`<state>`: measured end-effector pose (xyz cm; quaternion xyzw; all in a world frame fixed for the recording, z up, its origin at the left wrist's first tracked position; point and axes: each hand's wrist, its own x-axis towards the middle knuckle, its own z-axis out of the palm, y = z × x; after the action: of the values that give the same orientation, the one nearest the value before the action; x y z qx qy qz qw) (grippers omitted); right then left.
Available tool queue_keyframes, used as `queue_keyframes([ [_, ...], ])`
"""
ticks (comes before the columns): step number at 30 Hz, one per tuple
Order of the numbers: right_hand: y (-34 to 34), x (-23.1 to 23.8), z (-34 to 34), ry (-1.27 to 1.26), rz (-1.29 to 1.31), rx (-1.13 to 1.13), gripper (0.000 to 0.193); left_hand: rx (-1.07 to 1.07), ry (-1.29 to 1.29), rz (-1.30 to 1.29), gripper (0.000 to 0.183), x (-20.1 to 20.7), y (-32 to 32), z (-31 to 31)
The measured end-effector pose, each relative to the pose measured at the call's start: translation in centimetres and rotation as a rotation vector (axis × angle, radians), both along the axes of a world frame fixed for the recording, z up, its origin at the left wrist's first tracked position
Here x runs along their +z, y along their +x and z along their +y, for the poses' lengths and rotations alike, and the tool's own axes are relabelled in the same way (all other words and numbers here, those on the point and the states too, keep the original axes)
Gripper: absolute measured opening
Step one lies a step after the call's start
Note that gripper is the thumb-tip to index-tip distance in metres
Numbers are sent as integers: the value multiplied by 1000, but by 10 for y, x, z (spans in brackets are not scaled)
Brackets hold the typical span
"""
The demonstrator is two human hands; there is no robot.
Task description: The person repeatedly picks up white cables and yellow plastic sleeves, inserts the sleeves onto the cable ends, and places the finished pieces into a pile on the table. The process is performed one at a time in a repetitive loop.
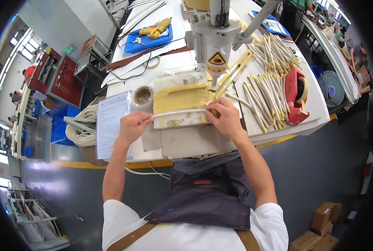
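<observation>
Our left hand (132, 125) fingers pinch one end of a white tube (178, 113), and our right hand (224, 117) fingers clamp the other end right under the dispenser nozzle (213, 85). The tube lies across the white block (176, 121) near its front edge. At 3 o'clock sits the tube pile (266, 98), tight there. At 9 o'clock, paper sheet (111, 123) reaches the counter (194, 142) edge.

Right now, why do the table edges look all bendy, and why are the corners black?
In the head view, the fisheye lens curves the table edge and leaves black corners; the middle stays sharp, so the left hand and right hand holding the white tube look clear; the windows at far left glare bright white-blue.
</observation>
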<state>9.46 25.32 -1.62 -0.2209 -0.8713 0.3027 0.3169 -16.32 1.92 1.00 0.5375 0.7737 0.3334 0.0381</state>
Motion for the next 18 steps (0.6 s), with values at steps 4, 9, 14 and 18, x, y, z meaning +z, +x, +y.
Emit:
queue_keyframes([
  [4, -2, -5, 1, 72, 96, 7, 10, -69, 67, 213, 8, -4, -3, 2],
  [9, 4, 0, 1, 60, 88, 25, 21, -86, 138, 295, 4, -8, 1, 8],
  [14, 77, 82, 3, 22, 340, -70, 28, 80, 236, -23, 7, -22, 5, -22],
  [18, 179, 116, 69, 87, 143, -723, 22, 90, 250, -363, 10, 15, 42, -47],
])
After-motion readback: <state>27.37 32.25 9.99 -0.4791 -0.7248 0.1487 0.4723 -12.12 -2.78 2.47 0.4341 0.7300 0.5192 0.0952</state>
